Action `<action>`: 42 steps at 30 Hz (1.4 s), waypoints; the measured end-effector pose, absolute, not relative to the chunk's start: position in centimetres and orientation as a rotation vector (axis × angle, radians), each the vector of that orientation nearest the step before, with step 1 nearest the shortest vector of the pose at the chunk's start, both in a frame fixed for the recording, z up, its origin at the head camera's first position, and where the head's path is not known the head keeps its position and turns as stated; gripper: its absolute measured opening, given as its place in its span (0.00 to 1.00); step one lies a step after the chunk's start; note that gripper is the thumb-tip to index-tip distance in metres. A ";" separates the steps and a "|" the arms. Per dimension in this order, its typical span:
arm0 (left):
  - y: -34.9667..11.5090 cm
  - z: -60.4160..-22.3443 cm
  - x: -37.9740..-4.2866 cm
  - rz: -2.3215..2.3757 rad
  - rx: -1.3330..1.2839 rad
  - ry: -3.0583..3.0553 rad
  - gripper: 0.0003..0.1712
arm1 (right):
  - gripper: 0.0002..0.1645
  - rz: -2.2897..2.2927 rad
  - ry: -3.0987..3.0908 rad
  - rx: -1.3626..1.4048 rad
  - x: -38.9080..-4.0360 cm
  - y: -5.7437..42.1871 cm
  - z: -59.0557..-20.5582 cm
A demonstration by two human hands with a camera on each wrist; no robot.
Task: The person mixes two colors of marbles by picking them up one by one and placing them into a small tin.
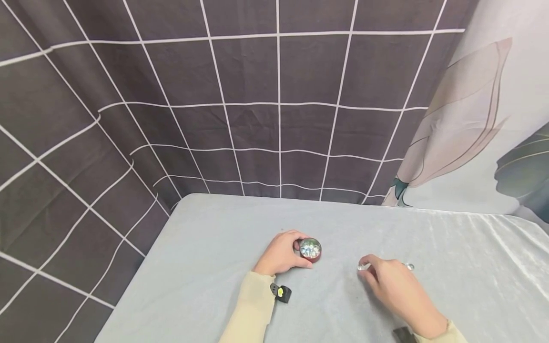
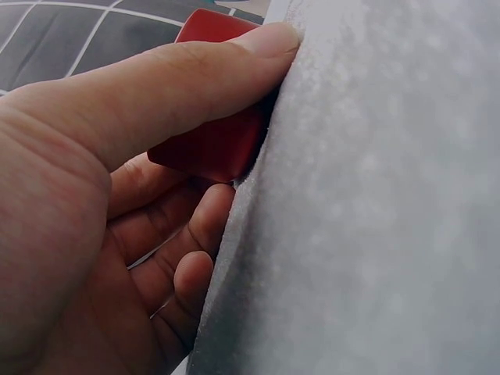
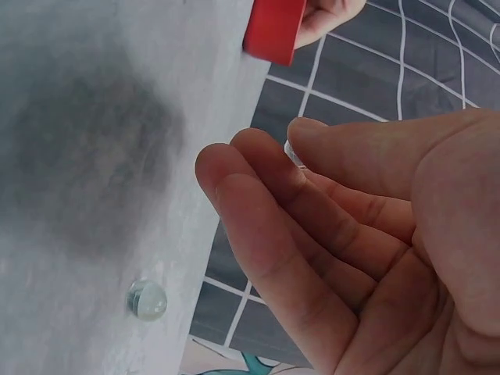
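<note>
A round red container [image 1: 310, 250] with several clear glass marbles inside stands on the cloth-covered table. My left hand [image 1: 282, 253] grips its side, thumb near and fingers beyond; in the left wrist view the thumb lies along the red wall [image 2: 207, 144]. To the right, my right hand [image 1: 396, 288] pinches a clear glass marble [image 1: 362, 267] between thumb and fingertips, a little above the cloth and apart from the container. The right wrist view shows only a sliver of that marble [image 3: 292, 153] behind the thumb. Another clear marble [image 1: 410, 267] lies on the cloth beyond the right hand.
Pale grey velvety cloth [image 1: 193, 286] covers the table. Behind and to the left hangs a dark curtain [image 1: 249, 128] with white grid lines. A pale leaf-patterned curtain [image 1: 463, 124] hangs at the right. A black strap [image 1: 280, 292] sits at the left wrist.
</note>
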State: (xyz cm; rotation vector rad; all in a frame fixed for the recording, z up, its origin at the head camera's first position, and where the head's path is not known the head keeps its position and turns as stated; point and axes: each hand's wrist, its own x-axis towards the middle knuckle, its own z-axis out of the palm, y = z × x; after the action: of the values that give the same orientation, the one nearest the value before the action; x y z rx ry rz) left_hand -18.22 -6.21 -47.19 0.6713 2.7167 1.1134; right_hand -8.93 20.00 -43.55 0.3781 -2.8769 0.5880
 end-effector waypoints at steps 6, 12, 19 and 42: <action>-6.2 -47.3 -18.2 1.109 0.684 2.721 0.34 | 0.08 0.595 -2.874 0.381 -9.4 19.2 -43.4; -6.2 -47.3 -18.2 1.107 0.671 2.717 0.34 | 0.07 0.616 -2.837 0.407 -10.0 18.6 -43.2; -6.0 -47.0 -18.2 1.095 0.668 2.717 0.35 | 0.08 0.627 -2.806 0.444 -10.5 17.9 -43.5; -6.2 -47.2 -18.2 1.080 0.649 2.719 0.36 | 0.08 0.700 -2.838 0.456 -11.5 15.5 -43.1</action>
State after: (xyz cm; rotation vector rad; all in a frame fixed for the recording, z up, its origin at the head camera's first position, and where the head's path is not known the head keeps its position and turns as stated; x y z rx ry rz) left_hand -18.19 -6.18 -47.15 0.6486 2.7193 1.0804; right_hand -11.52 15.49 -43.08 0.4561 -2.8381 0.7002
